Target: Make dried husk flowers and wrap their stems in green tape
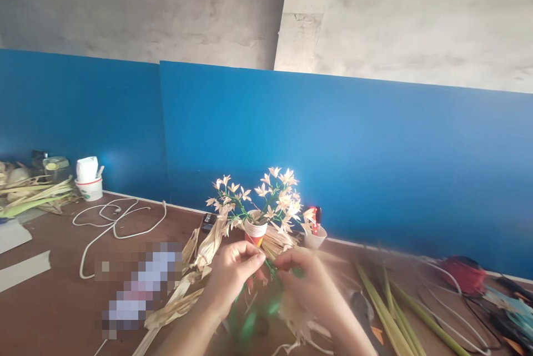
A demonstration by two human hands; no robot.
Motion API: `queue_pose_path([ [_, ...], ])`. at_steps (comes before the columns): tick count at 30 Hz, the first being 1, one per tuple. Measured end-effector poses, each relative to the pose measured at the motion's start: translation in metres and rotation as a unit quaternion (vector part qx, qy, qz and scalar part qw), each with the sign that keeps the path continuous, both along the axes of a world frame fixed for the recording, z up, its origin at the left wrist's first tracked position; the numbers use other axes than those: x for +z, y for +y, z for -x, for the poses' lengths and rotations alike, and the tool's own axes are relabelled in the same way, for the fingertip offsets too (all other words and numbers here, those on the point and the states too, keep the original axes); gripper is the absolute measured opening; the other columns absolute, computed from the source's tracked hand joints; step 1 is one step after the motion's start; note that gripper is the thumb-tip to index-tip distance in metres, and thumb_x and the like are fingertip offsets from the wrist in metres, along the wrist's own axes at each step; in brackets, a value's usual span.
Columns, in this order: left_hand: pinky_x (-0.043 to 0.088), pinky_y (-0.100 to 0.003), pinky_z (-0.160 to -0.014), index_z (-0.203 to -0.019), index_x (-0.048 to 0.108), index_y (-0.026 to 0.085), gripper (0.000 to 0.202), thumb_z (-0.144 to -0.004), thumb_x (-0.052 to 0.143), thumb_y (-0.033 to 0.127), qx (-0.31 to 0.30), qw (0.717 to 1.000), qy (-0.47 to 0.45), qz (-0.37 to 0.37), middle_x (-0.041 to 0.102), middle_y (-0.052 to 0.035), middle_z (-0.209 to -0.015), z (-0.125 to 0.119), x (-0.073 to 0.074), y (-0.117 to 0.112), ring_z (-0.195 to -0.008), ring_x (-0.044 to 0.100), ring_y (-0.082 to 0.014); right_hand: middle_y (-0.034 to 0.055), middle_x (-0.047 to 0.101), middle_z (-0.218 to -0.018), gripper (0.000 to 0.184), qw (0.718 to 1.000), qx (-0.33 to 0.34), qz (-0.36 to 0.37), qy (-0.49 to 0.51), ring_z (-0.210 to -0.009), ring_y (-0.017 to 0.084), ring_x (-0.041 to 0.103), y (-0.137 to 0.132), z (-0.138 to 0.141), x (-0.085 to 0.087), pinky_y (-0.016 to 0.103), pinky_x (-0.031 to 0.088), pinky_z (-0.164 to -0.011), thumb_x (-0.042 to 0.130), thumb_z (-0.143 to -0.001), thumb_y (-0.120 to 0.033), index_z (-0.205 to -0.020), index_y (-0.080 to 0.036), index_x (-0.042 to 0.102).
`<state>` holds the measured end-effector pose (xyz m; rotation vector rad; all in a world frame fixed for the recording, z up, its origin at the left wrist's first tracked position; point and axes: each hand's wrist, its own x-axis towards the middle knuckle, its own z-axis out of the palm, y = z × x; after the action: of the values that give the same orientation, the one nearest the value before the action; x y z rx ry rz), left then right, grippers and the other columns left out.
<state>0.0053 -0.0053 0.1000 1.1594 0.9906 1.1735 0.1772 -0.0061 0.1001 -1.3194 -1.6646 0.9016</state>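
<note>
Both my hands are over the near part of the table, fingertips almost meeting. My left hand [235,272] pinches with thumb and forefinger at a thin green stem [270,268]. From the other side, the bent fingers of my right hand [303,275] close on the same stem; its far end is hard to make out. Just beyond them stands a paper cup [255,231] holding green-stemmed sprays of pale, star-shaped flowers [285,197]. Below my hands is a blurred green patch [250,322]. Dried corn husks [212,245] lie beside and behind the cup.
A blue partition [333,150] closes off the table's back. At left are a white cable [112,225], a white tub [89,188], and a heap of husks [37,192]. Long green stalks [387,306], a red object [462,274] and cables lie at right. A small white cup [315,239] stands behind.
</note>
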Motion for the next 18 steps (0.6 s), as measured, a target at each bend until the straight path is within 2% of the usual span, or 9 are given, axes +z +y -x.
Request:
queue_pose_path([
  [4,0.036,-0.019,-0.042,-0.067,0.064,0.015,0.024,-0.067,0.071,0.038,0.0,1.0,-0.013,-0.01,0.057,0.0008,-0.05,-0.001,-0.002,0.002,-0.047,0.05,-0.0107,0.0037,0.069,-0.079,0.014,1.0,0.015,0.014,0.004,-0.066,0.017,0.06,0.002,0.0,-0.002,0.026,0.044,-0.056,0.06,-0.068,-0.019,-0.079,-0.019,0.07],
  [8,0.037,-0.019,-0.042,-0.07,0.065,0.015,0.024,-0.068,0.071,0.038,-0.011,1.0,-0.018,-0.011,0.057,0.0014,-0.051,0.0,-0.002,0.001,-0.047,0.05,-0.0104,0.004,0.069,-0.076,0.014,0.994,0.046,0.073,0.072,-0.064,0.015,0.059,0.006,-0.002,-0.007,0.024,0.043,-0.057,0.064,-0.067,-0.021,-0.079,-0.017,0.07],
  [12,0.036,-0.019,-0.042,-0.07,0.064,0.015,0.025,-0.066,0.073,0.038,-0.012,0.999,-0.031,0.0,0.056,0.0018,-0.05,-0.001,0.001,-0.001,-0.047,0.049,-0.0099,0.0015,0.067,-0.07,0.019,0.957,0.121,0.175,0.196,-0.059,0.012,0.056,0.011,-0.003,-0.015,0.023,0.041,-0.057,0.072,-0.064,-0.028,-0.079,-0.016,0.069],
  [14,0.035,-0.018,-0.042,-0.07,0.064,0.014,0.026,-0.066,0.073,0.039,-0.012,1.0,-0.026,0.003,0.056,0.0018,-0.049,-0.001,0.002,-0.002,-0.046,0.048,-0.0097,0.0011,0.066,-0.068,0.019,0.938,0.161,0.195,0.238,-0.06,0.012,0.057,0.013,-0.002,-0.018,0.024,0.042,-0.061,0.074,-0.063,-0.027,-0.077,-0.016,0.07],
  [18,0.035,-0.018,-0.042,-0.071,0.063,0.014,0.027,-0.067,0.071,0.039,-0.021,1.0,-0.003,-0.004,0.057,0.0013,-0.051,0.0,0.002,-0.002,-0.048,0.049,-0.0102,0.0013,0.065,-0.065,0.016,0.935,0.18,0.199,0.232,-0.06,0.012,0.056,0.012,-0.001,-0.018,0.024,0.043,-0.063,0.075,-0.062,-0.025,-0.074,-0.015,0.073],
])
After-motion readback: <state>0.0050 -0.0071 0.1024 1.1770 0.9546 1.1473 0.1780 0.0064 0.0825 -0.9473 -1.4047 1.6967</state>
